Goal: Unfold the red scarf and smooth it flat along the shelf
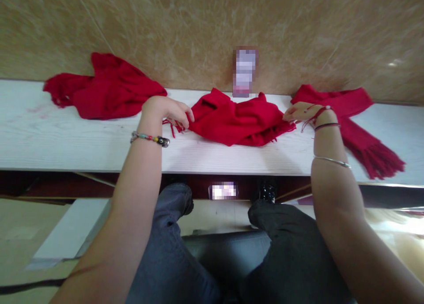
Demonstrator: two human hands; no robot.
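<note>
A crumpled red scarf (236,121) with fringed ends lies in front of me on a narrow white wood-grain shelf (238,160). At its left end, my left hand (170,110) pinches the cloth, fringe hanging beneath the fingers. My right hand (300,112) closes on the scarf's right end, also near fringe. To the left rests another bunched red scarf (112,90), close behind my left wrist. A third piece of red fringed cloth (361,123) spreads to the right, partly covered by my right hand and wrist.
Behind the shelf rises a brown marbled wall (182,35). A blurred-out rectangle (245,70) stands against it. Below the shelf is a dark ledge, with a bright blurred rectangle (223,190). A white box (73,231) sits at lower left. My legs and a dark seat (228,255) are beneath.
</note>
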